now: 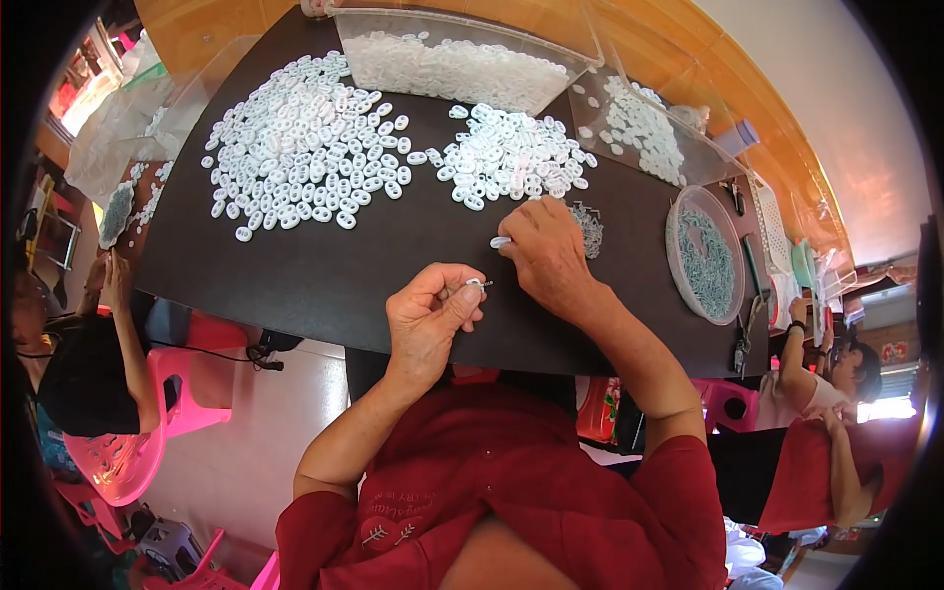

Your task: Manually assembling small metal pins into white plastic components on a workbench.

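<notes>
- The left hand (438,305) pinches a small white piece (475,282) between thumb and curled fingers above the tabletop (295,285), a thin metal bit jutting rightward.
- The right hand (549,246), fingers bent together, pinches a white oval piece (501,242) at its fingertips, just short of the smaller white pile (511,152).
- Light and stiff, by the look of them, the smooth pieces probably slip easily; fragility is hard to judge.
- The oval's rim likely offers the surest hold, thumb opposite forefinger, its openings left uncovered.
</notes>
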`<action>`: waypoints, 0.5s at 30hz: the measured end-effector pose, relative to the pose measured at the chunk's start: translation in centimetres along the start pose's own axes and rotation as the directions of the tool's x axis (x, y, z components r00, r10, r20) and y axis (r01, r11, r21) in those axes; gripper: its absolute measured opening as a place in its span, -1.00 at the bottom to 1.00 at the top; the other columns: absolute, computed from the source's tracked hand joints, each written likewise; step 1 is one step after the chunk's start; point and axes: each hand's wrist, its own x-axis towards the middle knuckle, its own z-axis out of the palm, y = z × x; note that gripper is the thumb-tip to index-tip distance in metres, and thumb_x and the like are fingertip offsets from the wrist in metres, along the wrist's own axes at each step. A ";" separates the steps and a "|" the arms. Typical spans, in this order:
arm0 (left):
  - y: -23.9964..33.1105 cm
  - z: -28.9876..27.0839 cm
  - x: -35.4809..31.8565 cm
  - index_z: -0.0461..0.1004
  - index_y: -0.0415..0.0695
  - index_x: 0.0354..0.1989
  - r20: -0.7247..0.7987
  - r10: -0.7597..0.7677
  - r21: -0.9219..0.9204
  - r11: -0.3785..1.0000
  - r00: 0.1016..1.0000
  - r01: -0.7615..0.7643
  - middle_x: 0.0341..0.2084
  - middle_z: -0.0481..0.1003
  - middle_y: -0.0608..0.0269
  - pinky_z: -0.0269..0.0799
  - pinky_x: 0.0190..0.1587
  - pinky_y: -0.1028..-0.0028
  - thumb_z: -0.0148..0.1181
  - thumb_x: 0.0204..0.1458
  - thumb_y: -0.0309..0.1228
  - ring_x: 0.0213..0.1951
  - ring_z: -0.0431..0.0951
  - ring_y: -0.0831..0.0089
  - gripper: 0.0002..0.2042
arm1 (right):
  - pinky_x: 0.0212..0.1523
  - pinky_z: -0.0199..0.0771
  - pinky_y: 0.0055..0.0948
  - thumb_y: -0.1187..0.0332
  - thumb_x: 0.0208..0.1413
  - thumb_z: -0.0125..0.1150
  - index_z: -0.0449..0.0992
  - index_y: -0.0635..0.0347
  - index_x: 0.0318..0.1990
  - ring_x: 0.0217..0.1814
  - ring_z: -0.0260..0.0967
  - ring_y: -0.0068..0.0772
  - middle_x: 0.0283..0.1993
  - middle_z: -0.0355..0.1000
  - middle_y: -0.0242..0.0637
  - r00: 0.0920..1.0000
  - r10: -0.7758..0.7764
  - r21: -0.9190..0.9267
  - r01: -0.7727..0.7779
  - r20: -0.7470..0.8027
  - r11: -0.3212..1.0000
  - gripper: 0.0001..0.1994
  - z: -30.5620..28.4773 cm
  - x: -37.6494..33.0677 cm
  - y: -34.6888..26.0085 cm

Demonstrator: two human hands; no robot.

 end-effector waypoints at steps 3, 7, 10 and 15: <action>0.0 0.0 0.0 0.48 -0.32 -0.26 -0.003 0.002 0.011 1.000 1.000 -0.002 -0.46 0.50 0.20 0.37 -0.46 0.64 0.16 0.09 -0.52 -0.51 0.44 0.61 -0.88 | -0.32 0.26 -0.26 0.54 -0.19 0.29 0.41 0.19 -0.43 -0.33 0.25 -0.16 -0.42 0.32 -0.28 0.998 -0.006 0.073 0.010 -0.063 0.997 -0.84 0.2 -0.4 -0.4; 0.0 0.0 0.0 0.48 -0.32 -0.25 -0.015 0.007 -0.001 1.000 1.000 -0.007 -0.46 0.50 0.20 0.37 -0.47 0.63 0.16 0.09 -0.51 -0.52 0.44 0.61 -0.87 | -0.39 0.27 -0.31 0.55 -0.17 0.29 0.42 0.20 -0.42 -0.39 0.27 -0.20 -0.46 0.32 -0.29 0.995 0.043 0.204 -0.024 -0.086 0.979 -0.85 -0.9 -0.8 -1.5; 0.3 0.1 0.1 0.47 -0.32 -0.25 -0.033 0.017 -0.005 1.000 0.999 -0.018 -0.45 0.50 0.20 0.36 -0.46 0.63 0.16 0.09 -0.51 -0.50 0.44 0.60 -0.87 | -0.43 0.27 -0.35 0.56 -0.14 0.29 0.44 0.21 -0.40 -0.42 0.29 -0.27 -0.48 0.32 -0.30 0.993 0.095 0.312 -0.071 -0.062 0.948 -0.85 -1.6 -1.2 -2.3; 0.0 0.6 0.0 0.48 -0.27 -0.23 -0.057 0.082 0.031 0.996 0.995 -0.080 -0.44 0.48 0.34 0.32 -0.46 0.70 0.14 0.12 -0.50 -0.46 0.43 0.69 -0.89 | -0.45 0.27 -0.40 0.56 -0.12 0.28 0.46 0.18 -0.37 -0.44 0.29 -0.34 -0.47 0.32 -0.32 0.990 0.129 0.413 -0.143 0.062 0.900 -0.85 -2.2 -1.9 -3.1</action>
